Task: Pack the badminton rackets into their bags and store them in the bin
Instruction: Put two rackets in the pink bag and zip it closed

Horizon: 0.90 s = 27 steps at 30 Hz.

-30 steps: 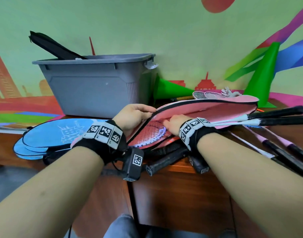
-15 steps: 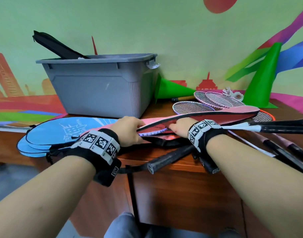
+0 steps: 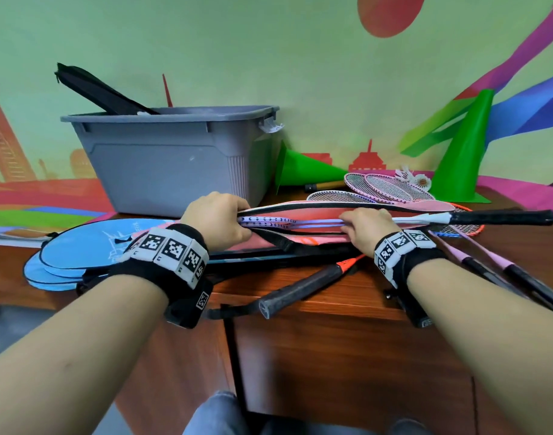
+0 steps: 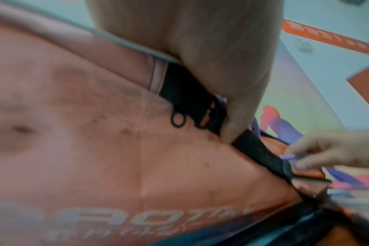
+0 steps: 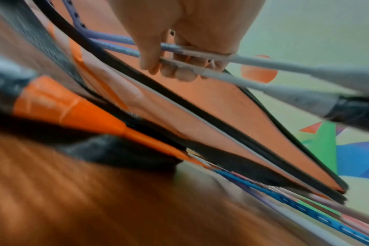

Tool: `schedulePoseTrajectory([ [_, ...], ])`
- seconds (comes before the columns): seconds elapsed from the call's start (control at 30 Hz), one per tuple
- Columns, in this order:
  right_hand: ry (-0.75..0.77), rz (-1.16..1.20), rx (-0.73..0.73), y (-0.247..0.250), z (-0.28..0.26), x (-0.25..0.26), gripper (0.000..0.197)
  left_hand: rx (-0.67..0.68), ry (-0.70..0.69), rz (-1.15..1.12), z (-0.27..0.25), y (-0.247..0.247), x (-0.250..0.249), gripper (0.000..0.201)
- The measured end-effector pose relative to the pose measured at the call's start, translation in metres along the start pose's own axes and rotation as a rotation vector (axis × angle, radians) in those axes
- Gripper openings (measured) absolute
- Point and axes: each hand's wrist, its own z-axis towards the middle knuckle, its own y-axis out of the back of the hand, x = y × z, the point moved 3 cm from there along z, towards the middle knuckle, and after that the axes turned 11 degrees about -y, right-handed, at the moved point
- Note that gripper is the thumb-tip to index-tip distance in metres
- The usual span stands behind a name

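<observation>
Two lilac-framed badminton rackets (image 3: 270, 220) lie partly inside an open salmon-pink racket bag (image 3: 347, 209) on a brown wooden desk (image 3: 331, 346), black handles jutting out to the right. The left hand (image 3: 217, 222) pinches the bag's black zipper edge at its head end, while the right hand (image 3: 367, 229) curls around both racket frames near the throat. Behind stands a grey plastic bin (image 3: 171, 158), a black racket bag (image 3: 102, 91) leaning inside it; blue racket covers (image 3: 80, 249) lie left.

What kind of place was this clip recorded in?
Probably a sports equipment room or school activity room. A colourful mural wall stands behind a wooden table, green training cones stand on it, and loose badminton rackets lie beside a grey storage bin.
</observation>
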Motion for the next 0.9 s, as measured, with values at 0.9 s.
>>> schedulePoseTrajectory([
  [0.9,0.035,0.044,0.023,0.102,0.018,0.029,0.033,-0.485,0.167,0.31,0.007,0.067,0.0,0.081],
])
